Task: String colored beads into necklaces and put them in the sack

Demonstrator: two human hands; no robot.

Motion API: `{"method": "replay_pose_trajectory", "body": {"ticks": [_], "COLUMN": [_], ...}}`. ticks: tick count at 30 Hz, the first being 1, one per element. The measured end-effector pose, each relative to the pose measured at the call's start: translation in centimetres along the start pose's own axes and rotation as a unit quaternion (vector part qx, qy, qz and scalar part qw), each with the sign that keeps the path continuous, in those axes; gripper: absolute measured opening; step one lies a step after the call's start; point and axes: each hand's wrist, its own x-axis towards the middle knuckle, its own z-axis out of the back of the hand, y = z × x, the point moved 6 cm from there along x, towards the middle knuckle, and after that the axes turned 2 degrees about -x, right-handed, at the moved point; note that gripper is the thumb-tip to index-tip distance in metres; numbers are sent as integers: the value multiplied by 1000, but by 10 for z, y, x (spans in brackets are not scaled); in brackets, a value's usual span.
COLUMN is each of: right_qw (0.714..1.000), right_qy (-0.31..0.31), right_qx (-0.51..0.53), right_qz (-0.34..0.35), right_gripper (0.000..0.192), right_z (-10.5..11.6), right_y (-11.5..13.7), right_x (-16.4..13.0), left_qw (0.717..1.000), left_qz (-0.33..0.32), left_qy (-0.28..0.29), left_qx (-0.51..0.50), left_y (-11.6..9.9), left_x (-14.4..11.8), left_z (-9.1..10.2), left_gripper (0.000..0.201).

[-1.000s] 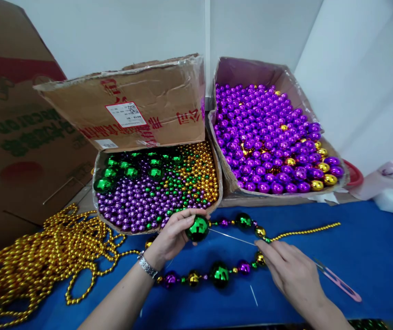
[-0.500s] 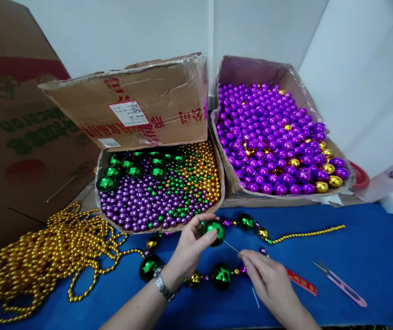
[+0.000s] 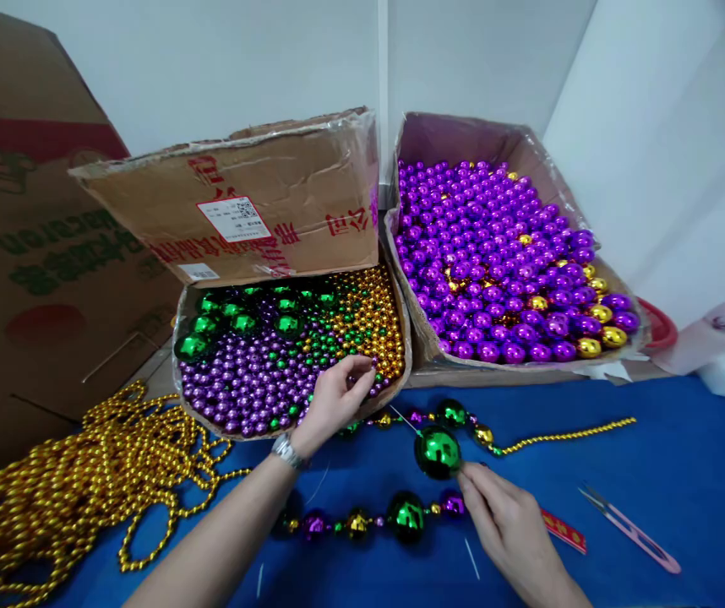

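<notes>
My left hand reaches into the near box of small purple, green and gold beads, fingertips pinched among the beads near its front right. My right hand holds a thin needle that carries a large green ball just above the blue table. A partly strung chain of green, purple and gold balls lies in front of my right hand, and more of it curves behind the green ball into a thin gold bead strand.
A second box at the back right is heaped with larger purple and gold balls. A pile of gold bead strands lies at the left. Pink-handled snips and a red strip lie at the right. A big cardboard carton stands at the far left.
My left hand let go of the large green ball and moved up into the bead box. The green ball has slid along the needle to my right hand.
</notes>
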Motion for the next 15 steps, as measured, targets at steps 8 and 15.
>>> {"method": "replay_pose_trajectory", "body": {"ticks": [8,15], "right_qw": [999,999], "right_qy": [-26,-42], "right_qx": [-25,-23], "right_qz": [22,0], "right_gripper": [18,18], "right_z": [1,9], "right_y": [4,-3], "right_x": [2,2], "left_qw": [994,997], "left_qz": [-21,24], "left_qy": [62,48], "left_qx": [91,-61], "left_y": [23,17], "left_x": [63,60], "left_z": [-44,-41], "left_gripper": [15,11]}}
